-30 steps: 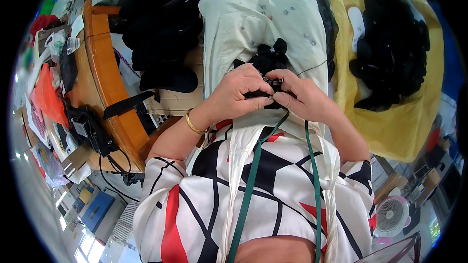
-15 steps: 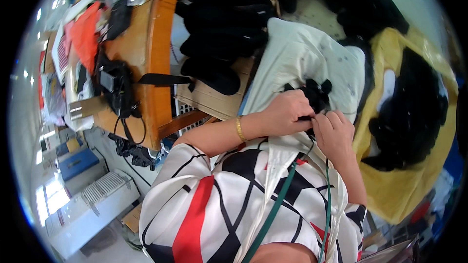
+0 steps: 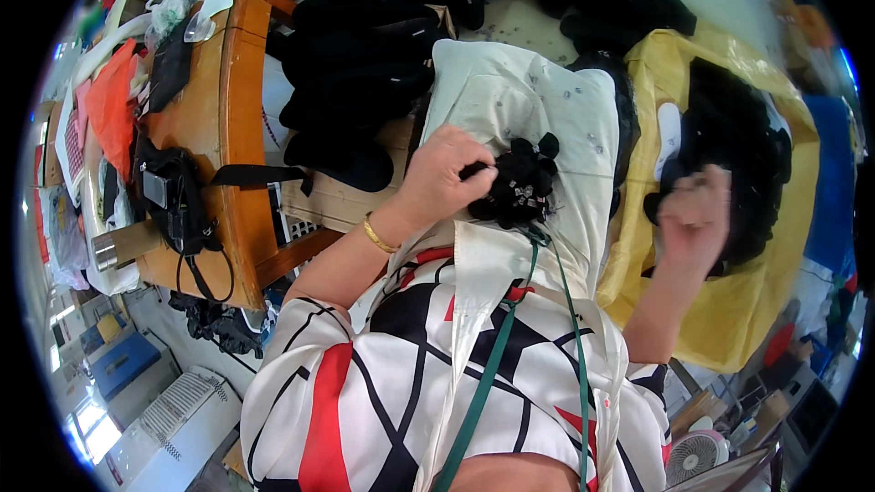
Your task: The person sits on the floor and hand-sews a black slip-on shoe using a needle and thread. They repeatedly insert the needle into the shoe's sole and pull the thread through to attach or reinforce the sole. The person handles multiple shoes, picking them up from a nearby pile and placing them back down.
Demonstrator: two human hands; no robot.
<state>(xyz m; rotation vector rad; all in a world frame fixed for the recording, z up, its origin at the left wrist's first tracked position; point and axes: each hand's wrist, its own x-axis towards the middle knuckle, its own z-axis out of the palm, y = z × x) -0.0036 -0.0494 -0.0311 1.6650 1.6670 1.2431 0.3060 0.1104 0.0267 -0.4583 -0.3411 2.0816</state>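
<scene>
My left hand (image 3: 448, 173) is closed on the edge of a black fabric flower-like piece (image 3: 519, 184) with small shiny beads at its middle. The piece rests on the pale cloth (image 3: 492, 73) over my lap. My right hand (image 3: 696, 210) is raised well away to the right, in front of the yellow bag, with its fingers pinched together. Whatever is in that pinch is too small to make out. Green cords (image 3: 497, 392) hang down over my patterned top, close below the black piece.
On the left stands a wooden table (image 3: 241, 128) with a black bag (image 3: 169, 187) and cloths. Black caps (image 3: 355, 64) are stacked beyond its edge on cardboard. To the right a yellow bag (image 3: 761, 319) holds a pile of black pieces (image 3: 738, 128). A small fan (image 3: 694, 457) sits lower right.
My right hand has left the black piece and swung out to the right and up. The left hand still holds the piece, now more in sight. The whole view has shifted.
</scene>
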